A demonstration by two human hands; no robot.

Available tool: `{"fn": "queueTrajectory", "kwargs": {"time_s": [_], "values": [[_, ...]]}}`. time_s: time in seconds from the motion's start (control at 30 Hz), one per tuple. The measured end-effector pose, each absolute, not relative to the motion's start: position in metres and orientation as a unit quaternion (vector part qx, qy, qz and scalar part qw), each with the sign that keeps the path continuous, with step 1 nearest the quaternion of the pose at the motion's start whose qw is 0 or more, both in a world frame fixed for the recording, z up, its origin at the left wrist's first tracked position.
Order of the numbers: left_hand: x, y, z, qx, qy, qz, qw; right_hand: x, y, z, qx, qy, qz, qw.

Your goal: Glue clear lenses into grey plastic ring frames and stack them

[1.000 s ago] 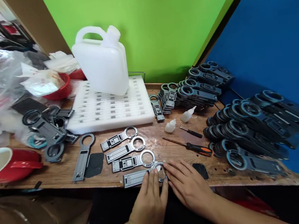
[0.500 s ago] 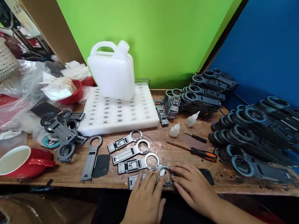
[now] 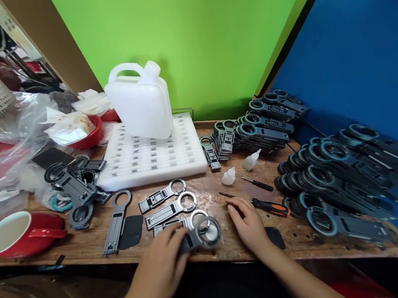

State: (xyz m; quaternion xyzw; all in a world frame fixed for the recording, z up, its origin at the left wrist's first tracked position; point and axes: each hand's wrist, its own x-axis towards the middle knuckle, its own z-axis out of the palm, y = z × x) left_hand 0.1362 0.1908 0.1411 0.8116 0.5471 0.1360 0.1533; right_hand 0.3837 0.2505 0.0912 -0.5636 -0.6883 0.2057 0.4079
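My left hand [image 3: 165,256] is closed around the flat end of a dark grey bracket [image 3: 205,233] with a ring at its other end. The ring points right, above the table's front edge. A pale round patch shows through it. My right hand [image 3: 247,223] is apart from the bracket, its fingers loosely bent and apart beside the shaft of an orange-and-black screwdriver [image 3: 268,206]. It covers part of the shaft; whether it touches it I cannot tell. Behind the held bracket lie similar silver brackets, the middle one [image 3: 167,213] and the back one [image 3: 161,196] in plain view.
Two small white bottles, the nearer bottle [image 3: 228,177] upright, stand near a black screwdriver [image 3: 257,183]. Stacked ringed brackets [image 3: 320,182] fill the right side. A white jug [image 3: 140,108] stands on a white foam tray [image 3: 151,177]. A red mug [image 3: 45,233] is at left.
My left hand has drawn the bracket up off the tabletop and tilted it. My right hand has left its ring and moved up and right to the orange-and-black screwdriver. The view has shifted slightly.
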Motion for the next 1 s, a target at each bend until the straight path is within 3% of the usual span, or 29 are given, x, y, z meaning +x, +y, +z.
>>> {"fn": "queueTrajectory", "kwargs": {"time_s": [0.23,0.6,1.0], "values": [[0.107,0.257,0.148,0.81,0.57,0.071,0.12,0.383,0.251,0.095,-0.564,-0.688,0.219,0.401],[0.106,0.273,0.152,0.824,0.554,0.001,0.119,0.383,0.251,0.094,-0.562,-0.684,0.232,0.403],[0.104,0.271,0.158,0.832,0.55,0.052,0.057,0.376,0.238,0.107,-0.545,-0.659,0.241,0.459]]}}
